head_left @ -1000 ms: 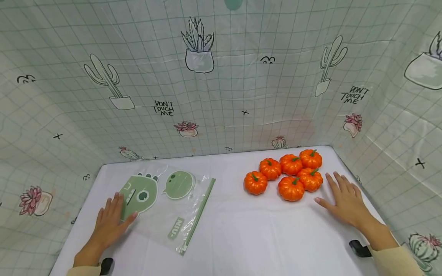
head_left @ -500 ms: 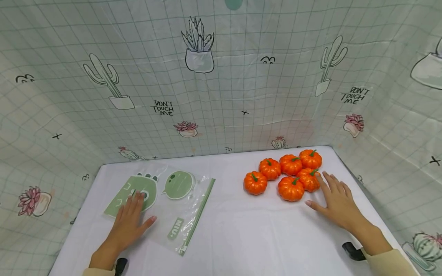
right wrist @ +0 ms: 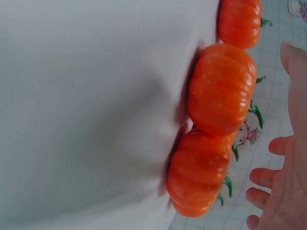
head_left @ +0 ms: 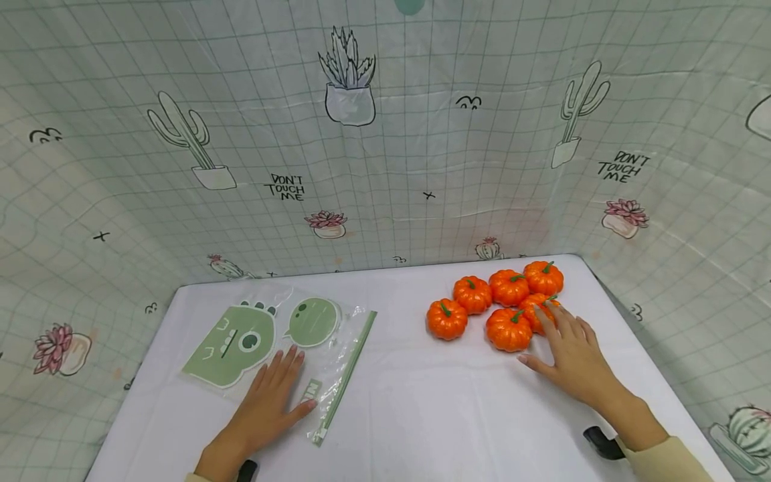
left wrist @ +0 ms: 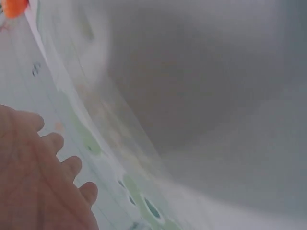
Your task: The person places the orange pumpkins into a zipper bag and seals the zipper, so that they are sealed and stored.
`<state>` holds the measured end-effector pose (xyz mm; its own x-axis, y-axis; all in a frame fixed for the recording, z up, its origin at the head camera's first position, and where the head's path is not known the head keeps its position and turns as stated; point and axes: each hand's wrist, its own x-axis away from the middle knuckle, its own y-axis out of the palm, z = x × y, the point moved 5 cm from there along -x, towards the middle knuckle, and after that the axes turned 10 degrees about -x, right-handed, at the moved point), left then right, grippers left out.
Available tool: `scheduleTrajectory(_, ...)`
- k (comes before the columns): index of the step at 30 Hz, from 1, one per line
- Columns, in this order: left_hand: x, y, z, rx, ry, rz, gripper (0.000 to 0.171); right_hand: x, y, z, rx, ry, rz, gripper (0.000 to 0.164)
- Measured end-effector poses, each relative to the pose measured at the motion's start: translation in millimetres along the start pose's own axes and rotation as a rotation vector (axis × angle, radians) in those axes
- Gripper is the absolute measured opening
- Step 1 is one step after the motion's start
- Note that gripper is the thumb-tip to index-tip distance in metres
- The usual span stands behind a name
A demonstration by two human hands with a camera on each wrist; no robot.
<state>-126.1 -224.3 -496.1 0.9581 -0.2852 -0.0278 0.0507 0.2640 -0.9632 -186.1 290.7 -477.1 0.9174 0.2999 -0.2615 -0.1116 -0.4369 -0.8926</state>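
Observation:
A clear plastic zip bag (head_left: 328, 365) with a green dinosaur-face print (head_left: 237, 345) and a green slider edge lies flat at the left of the table. My left hand (head_left: 262, 408) is over its near part with fingers extended, hiding some of the printed label; nothing is in its grasp. Several small orange pumpkins with green stems, among them a front pumpkin (head_left: 508, 329) and a leftmost pumpkin (head_left: 447, 319), sit clustered at right. Over the cluster's right side, my right hand (head_left: 569, 358) has its fingers spread and overlaps one pumpkin (right wrist: 199, 172); it holds nothing.
The white-covered table (head_left: 440, 415) is bordered by a grid-patterned curtain (head_left: 397, 147) with cactus drawings at the back and both sides. A black wrist strap piece (head_left: 604, 443) shows under the right wrist.
My left hand has moved rightward across the bag, uncovering the dinosaur print. The right hand has shifted left, from beside the pumpkins to over one of them. Bag and pumpkins have stayed put.

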Motion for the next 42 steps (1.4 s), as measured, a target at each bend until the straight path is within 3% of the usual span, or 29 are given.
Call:
scheduleTrajectory(3, -0.1, 5.2, 10.2, 0.026, 0.01, -0.032, 0.089, -1, 2, -4, 0.0, 0.005, -0.004, 0.097)
scheduleTrajectory(6, 0.6, 9.8, 18.5, 0.059, 0.03, -0.028, 0.087, -1, 5, -7, 0.005, 0.011, -0.007, 0.097)
scheduleTrajectory(12, 2.1, 19.0, 31.3, 0.04, 0.078, -0.013, 0.085, -2, 9, -11, 0.024, 0.005, 0.007, 0.097)
scheduleTrajectory(20, 2.6, 22.0, 44.7, 0.06, 0.066, -0.139, 0.084, -3, 11, -20, 0.031, -0.001, 0.029, 0.094)
scheduleTrajectory(26, 3.6, 25.1, 48.3, 0.063, 0.052, -0.173, 0.08, -4, 13, -24, 0.02, 0.013, 0.019, 0.093)
scheduleTrajectory(42, 5.2, 27.7, 55.4, -0.001, 0.146, -0.115, 0.06, -5, 19, -28, 0.016, 0.01, 0.0, 0.086)
